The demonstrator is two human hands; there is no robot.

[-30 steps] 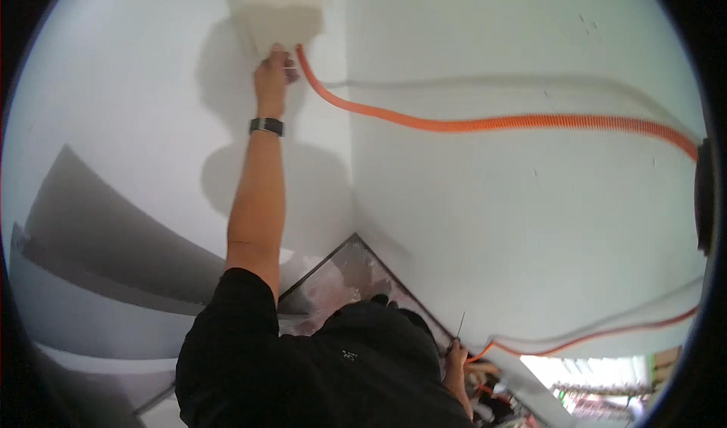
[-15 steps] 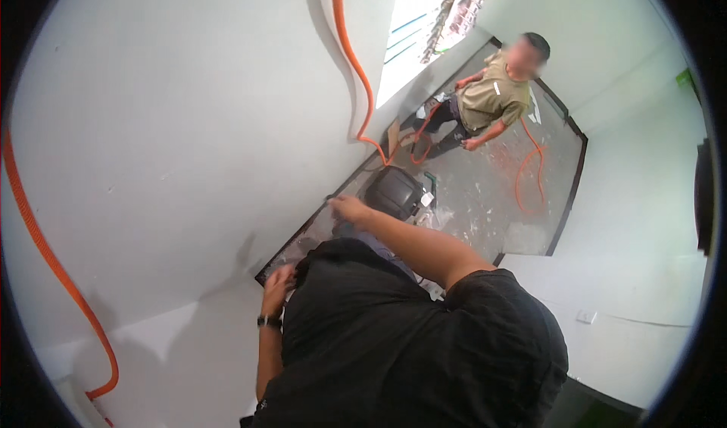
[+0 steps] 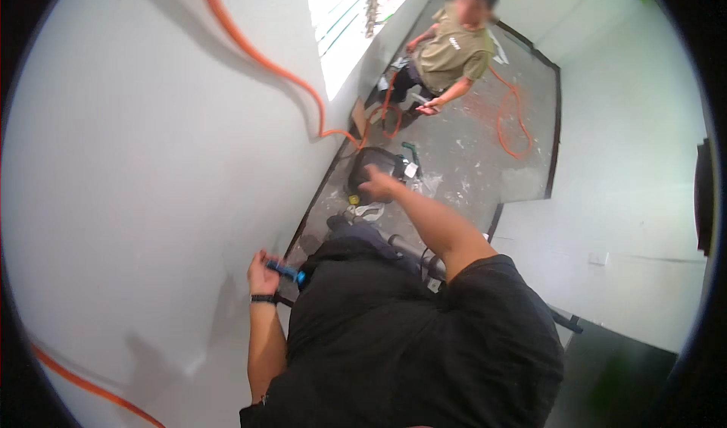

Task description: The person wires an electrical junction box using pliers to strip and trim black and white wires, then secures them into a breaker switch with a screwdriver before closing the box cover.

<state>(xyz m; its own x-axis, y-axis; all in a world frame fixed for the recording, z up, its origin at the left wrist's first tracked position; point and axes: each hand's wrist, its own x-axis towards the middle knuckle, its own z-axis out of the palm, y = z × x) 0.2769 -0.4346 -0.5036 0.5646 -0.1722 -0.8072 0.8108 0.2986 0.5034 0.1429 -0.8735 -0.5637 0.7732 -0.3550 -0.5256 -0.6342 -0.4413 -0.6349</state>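
Note:
My left hand (image 3: 263, 274), with a dark band at its wrist, is closed around a slim blue handheld tool (image 3: 285, 270) with a brighter blue end. Its exact kind is too small to tell. It sits close to the wall, beside my black shirt. My right hand (image 3: 381, 186) reaches forward over a dark bag or case (image 3: 369, 164) on the floor, its fingers apart and apparently holding nothing. From this angle I cannot tell whether it touches the case. A small yellow round item (image 3: 354, 200) lies just below those fingers.
Orange corrugated conduit (image 3: 265, 63) runs along the left wall (image 3: 151, 178) and down to the floor (image 3: 469, 163), where another orange coil (image 3: 503, 129) lies. A co-worker (image 3: 454, 53) in an olive shirt stands beyond the case. A green-handled tool (image 3: 411, 153) lies near it.
My right hand has moved right, over the dark case. The blue tool now shows in my left hand. My view has turned, and the co-worker has raised a hand with a small object.

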